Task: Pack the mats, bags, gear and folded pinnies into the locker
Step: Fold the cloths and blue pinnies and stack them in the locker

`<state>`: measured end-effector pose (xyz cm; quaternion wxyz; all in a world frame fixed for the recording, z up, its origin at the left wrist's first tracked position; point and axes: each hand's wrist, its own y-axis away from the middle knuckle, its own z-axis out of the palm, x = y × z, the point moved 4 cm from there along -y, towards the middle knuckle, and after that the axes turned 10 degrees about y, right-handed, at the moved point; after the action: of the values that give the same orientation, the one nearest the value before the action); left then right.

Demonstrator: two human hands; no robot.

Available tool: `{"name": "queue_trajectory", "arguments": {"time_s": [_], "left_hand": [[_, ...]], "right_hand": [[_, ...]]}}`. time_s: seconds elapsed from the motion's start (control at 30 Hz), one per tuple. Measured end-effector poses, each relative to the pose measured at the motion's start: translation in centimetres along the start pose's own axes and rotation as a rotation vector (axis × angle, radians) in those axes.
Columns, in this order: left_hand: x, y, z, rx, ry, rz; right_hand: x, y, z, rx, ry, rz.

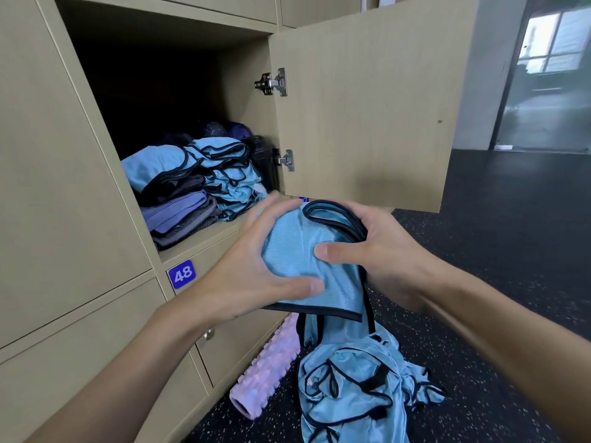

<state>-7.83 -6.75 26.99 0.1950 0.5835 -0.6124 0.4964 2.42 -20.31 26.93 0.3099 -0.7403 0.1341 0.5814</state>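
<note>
1. The locker stands open at ten o'clock of the hands, its shelf partly filled and dark at the back, where little can be made out.
2. A stack of folded grey and purple mats lies flat at the front left of the shelf, likely as a level base.
3. The folded pinnies sit at three o'clock of that stack, touching it and piled square to save room.
4. A dark flask stands upright against the right wall, tucked into the corner.
5. The left hand has its grip closed on the pinny's left edge, thumb laid on top, so the fold cannot spring open.
6. A pink foam roller lies on the floor at six o'clock of the hands, against the locker base and not yet packed.
7. The held pinny, blue with black binding, is folded small and hangs in the air just in front of the shelf lip.
8. The loose pinnies lie crumpled on the floor at five o'clock, unfolded, so folding work remains.
9. The right hand has its grip clamped on the right side, thumb pressing the top layer, fingers beneath the bound straps.
10. The door is swung wide at one o'clock, leaving the opening free.
</note>
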Motion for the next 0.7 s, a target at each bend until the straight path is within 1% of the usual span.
{"name": "queue_trajectory", "arguments": {"time_s": [0.07, 0.1, 0.33, 0.4, 0.47, 0.57, 0.67, 0.7], "left_hand": [[0.3, 0.2, 0.2, -0.025, 0.065, 0.037], [0.4, 0.2, 0.2, -0.021, 0.061, 0.047], [0.7, 0.2, -0.1, 0.111, -0.002, 0.027], [0.9, 0.1, -0.2, 0.151, 0.020, 0.021], [0.7, -0.1, -0.4, 0.177, 0.053, 0.017], [0.5, -0.6, -0.8, 0.216, 0.112, 0.020], [-0.3, -1.5, -1.6, 0.309, 0.186, -0.008], [-0.7, -1.9, -2.1, 0.358, 0.225, -0.029]], "right_hand": [[0.1, 0.0, 0.1, -0.015, -0.049, 0.020], [0.1, -0.1, 0.1, -0.020, -0.062, 0.029], [0.7, -0.2, 0.0, -0.038, -0.120, 0.091], [0.8, -0.3, -0.1, -0.059, -0.119, 0.108], [0.9, -0.4, -0.1, -0.065, -0.059, 0.104], [1.3, -1.2, -0.3, -0.050, 0.137, 0.069], [1.1, -3.0, -0.6, -0.049, 0.382, 0.038], [1.0, -3.7, -0.6, -0.070, 0.382, 0.035]]}}
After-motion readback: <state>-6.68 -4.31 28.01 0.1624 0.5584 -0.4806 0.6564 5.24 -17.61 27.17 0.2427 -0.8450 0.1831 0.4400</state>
